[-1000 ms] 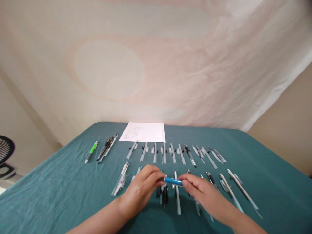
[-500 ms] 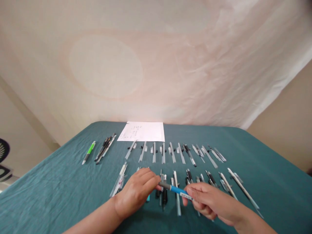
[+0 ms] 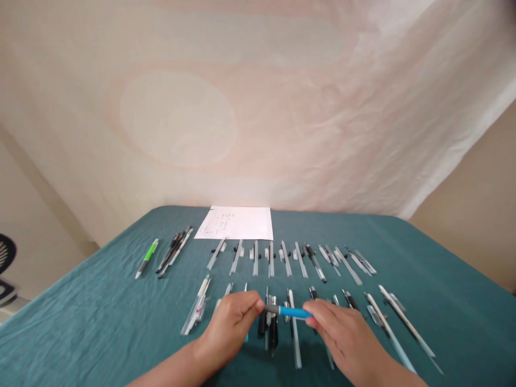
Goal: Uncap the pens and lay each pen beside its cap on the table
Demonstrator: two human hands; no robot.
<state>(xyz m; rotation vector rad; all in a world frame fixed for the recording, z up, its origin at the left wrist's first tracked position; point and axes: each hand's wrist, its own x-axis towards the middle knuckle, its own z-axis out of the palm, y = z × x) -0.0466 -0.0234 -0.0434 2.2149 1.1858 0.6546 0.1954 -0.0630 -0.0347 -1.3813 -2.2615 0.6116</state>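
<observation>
I hold a blue pen (image 3: 293, 312) with a grey end between both hands, level above the near row of pens. My left hand (image 3: 231, 325) pinches the grey end with its fingers curled. My right hand (image 3: 341, 333) grips the blue end, fingers closed round it. Under the hands lie several black and clear pens (image 3: 272, 328) on the teal tablecloth (image 3: 100, 317).
A far row of clear pens with caps (image 3: 282, 258) runs across the table. A green pen (image 3: 147, 258) and a bunch of black pens (image 3: 174, 251) lie at the left. A white sheet of paper (image 3: 237, 222) sits at the back edge. More pens (image 3: 403, 320) lie at the right.
The blue pen tilted down to the right half a second ago and is level again now. Both hands stayed on it and shifted slightly nearer to me.
</observation>
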